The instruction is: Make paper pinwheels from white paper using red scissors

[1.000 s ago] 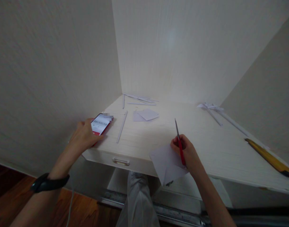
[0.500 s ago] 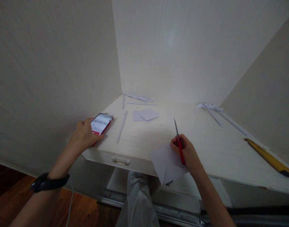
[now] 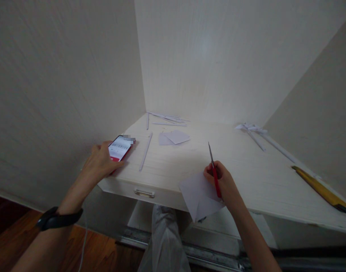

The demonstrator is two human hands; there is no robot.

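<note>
My left hand (image 3: 100,163) rests on the near end of a red phone (image 3: 120,147) with a lit screen, lying at the left edge of the white desk (image 3: 269,177); its thumb touches the screen. My right hand (image 3: 222,183) is closed around red-handled scissors (image 3: 214,170) whose shut blades point up and away. The same hand pins a folded white paper sheet (image 3: 198,196) that overhangs the desk's front edge.
Thin paper strips (image 3: 146,151) and folded paper pieces (image 3: 174,137) lie toward the back left. A folded paper shape with long strips (image 3: 253,130) sits at the back right. A yellow ruler-like tool (image 3: 321,189) lies along the right wall. A drawer handle (image 3: 145,193) is below.
</note>
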